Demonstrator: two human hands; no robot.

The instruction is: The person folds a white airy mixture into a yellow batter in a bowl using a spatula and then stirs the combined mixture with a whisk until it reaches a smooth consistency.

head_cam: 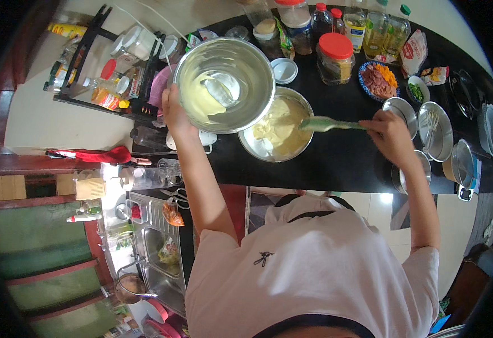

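Note:
My left hand (178, 114) grips the rim of a steel mixing bowl (253, 63), tilted so its inside shows, with pale yellow batter (204, 99) smeared over its wall and bottom. Lower and to the right, partly hidden by that bowl, a second steel bowl (255, 145) stands on the black counter, holding more pale batter (286, 126). My right hand (384, 131) holds the handle of a green spatula (318, 124); its blade is over the right rim of the second bowl.
Behind stand a red-lidded jar (335, 57), oil bottles (375, 34) and a small white bowl (284, 71). At the right are a blue-rimmed plate (361, 80) of chopped food, a bowl of chopped greens (417, 89) and a steel bowl (445, 143) with a whisk (430, 126). A sink (162, 249) lies left.

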